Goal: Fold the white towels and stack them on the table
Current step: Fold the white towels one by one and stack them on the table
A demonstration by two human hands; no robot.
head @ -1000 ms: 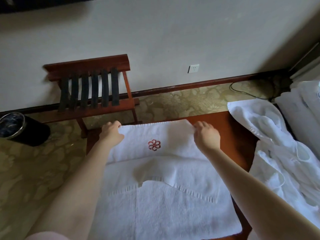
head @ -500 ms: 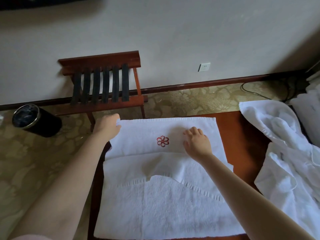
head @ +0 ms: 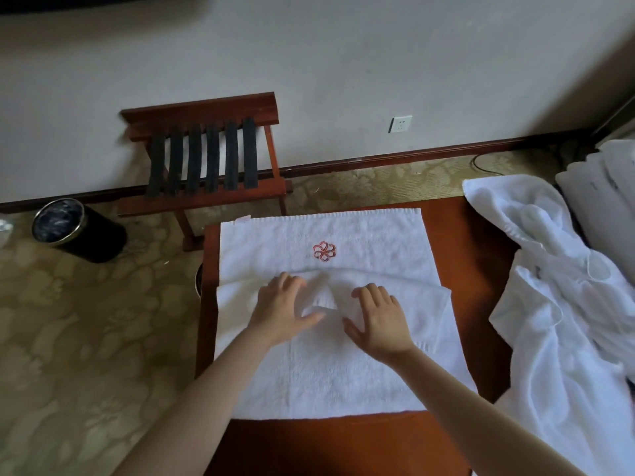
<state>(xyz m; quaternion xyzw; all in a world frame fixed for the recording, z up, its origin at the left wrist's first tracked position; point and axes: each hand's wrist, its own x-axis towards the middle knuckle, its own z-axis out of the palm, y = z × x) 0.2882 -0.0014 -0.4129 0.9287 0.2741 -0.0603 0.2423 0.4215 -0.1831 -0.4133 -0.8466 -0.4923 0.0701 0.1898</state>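
Observation:
A white towel (head: 374, 242) with a red flower emblem lies spread on the reddish-brown table (head: 481, 255). Its near part is doubled over, with a fold line running across the middle. My left hand (head: 283, 310) lies flat on that folded part, fingers spread. My right hand (head: 378, 321) lies flat beside it, a hand's width to the right. A small raised crease of cloth sits between the two hands. Neither hand grips anything.
A pile of loose white towels (head: 563, 304) covers the table's right side. A wooden luggage rack (head: 206, 156) with black straps stands by the wall, a black bin (head: 75, 228) to its left. Patterned carpet lies to the left of the table.
Both hands let go of the towel's far corners and drew back toward me onto the folded middle. The far edge now lies flat on the table.

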